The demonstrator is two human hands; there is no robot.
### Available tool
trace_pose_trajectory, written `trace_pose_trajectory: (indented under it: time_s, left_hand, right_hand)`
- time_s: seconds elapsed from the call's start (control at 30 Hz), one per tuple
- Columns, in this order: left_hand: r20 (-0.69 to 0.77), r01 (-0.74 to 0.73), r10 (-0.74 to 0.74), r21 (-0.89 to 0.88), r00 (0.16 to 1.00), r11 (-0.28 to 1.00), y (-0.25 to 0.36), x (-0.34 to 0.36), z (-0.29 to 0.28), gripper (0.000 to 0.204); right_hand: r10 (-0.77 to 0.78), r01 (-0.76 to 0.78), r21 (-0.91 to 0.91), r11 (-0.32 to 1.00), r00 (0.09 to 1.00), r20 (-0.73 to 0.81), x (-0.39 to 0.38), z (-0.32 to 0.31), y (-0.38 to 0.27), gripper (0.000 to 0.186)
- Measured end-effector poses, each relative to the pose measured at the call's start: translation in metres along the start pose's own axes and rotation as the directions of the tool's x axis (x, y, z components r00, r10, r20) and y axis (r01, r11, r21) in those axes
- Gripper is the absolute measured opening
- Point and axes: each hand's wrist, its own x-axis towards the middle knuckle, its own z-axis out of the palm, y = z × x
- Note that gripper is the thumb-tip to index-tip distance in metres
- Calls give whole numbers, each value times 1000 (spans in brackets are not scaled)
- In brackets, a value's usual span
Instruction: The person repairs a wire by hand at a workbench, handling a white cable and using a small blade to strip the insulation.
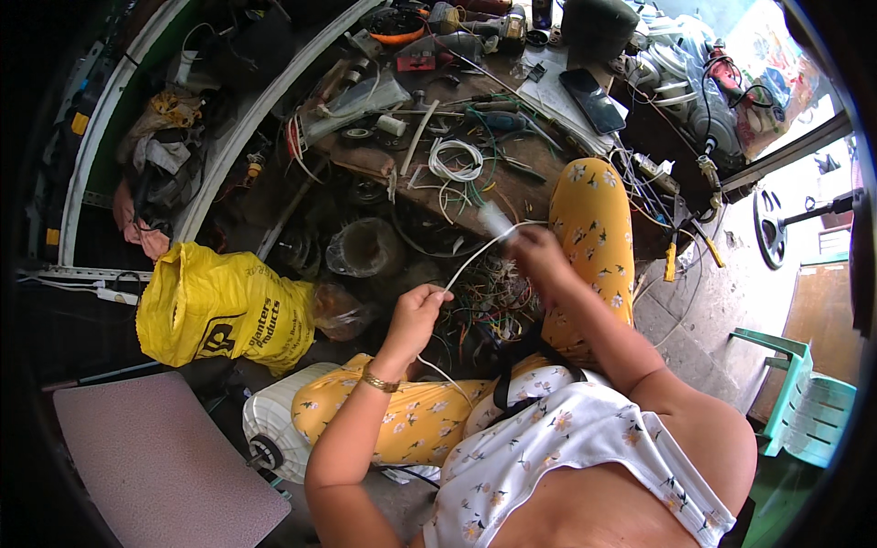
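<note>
My left hand [416, 317] is closed in a pinch on a thin white cable [470, 262]. The cable sags from that hand down across my lap, and its other stretch rises to my right hand [541, 258]. Motion blurs my right hand, which looks closed beside the cable's upper stretch. A whitish, smeared object [494, 219] sticks out at its fingertips, too blurred to name. Just beyond, a coil of white wire [456, 160] lies on the worn wooden workbench [370, 161]. Below both hands is a tangle of coloured wires [484, 297].
A yellow sack [228, 306] stands at the left, above a pinkish flat-topped seat [169, 457]. A phone [592, 100] and tools crowd the bench. A white ribbed round housing [279, 416] sits by my left knee; a green plastic chair [804, 402] stands at the right.
</note>
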Motion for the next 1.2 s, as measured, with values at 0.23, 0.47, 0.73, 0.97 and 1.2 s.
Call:
trace_pose_trajectory:
  time_s: [0.23, 0.47, 0.73, 0.97, 1.2]
  left_hand:
    - [-83, -122, 130, 90, 988, 988, -4, 7, 1, 19]
    - [-55, -150, 156, 103, 986, 983, -1, 0, 5, 21]
    - [-51, -179, 201, 284, 978, 942, 10, -6, 7, 21]
    - [-2, -157, 169, 372, 986, 915, 26, -16, 8, 19]
    - [45, -110, 102, 217, 994, 970, 18, -17, 6, 20]
  right_hand:
    - [85, -118, 97, 988, 952, 293, -24, 63, -2, 27]
    - [111, -137, 91, 986, 962, 250, -21, 71, -4, 16]
    - [159, -188, 96, 977, 954, 253, -16, 63, 7, 15]
    - [147, -171, 108, 979, 968, 202, -19, 52, 2, 12]
    - [113, -126, 67, 990, 979, 169, -17, 38, -6, 12]
